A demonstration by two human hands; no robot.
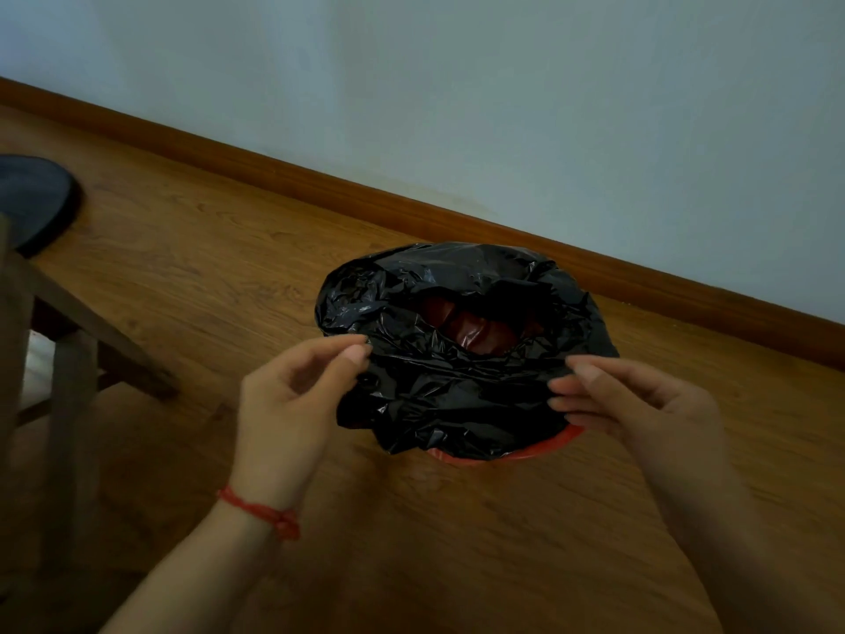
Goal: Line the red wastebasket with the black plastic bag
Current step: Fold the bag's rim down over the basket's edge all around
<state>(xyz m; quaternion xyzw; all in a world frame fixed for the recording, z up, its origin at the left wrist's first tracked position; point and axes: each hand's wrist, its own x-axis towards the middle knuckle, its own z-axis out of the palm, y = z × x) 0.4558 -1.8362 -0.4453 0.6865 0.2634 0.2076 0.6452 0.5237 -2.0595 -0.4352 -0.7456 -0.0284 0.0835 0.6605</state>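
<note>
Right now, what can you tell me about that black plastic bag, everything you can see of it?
The black plastic bag is thin, glossy and heavily crinkled. It is draped over the top of the red wastebasket, hiding most of the rim; only a red strip shows at the near edge. Its mouth gapes in the middle, showing something red inside. The left hand pinches its left edge; the right hand has its fingers at the right edge.

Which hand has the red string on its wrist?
The left hand. A knotted red string circles its wrist; the right hand's wrist is bare. Both hands are at the near edge of the black bag.
</note>
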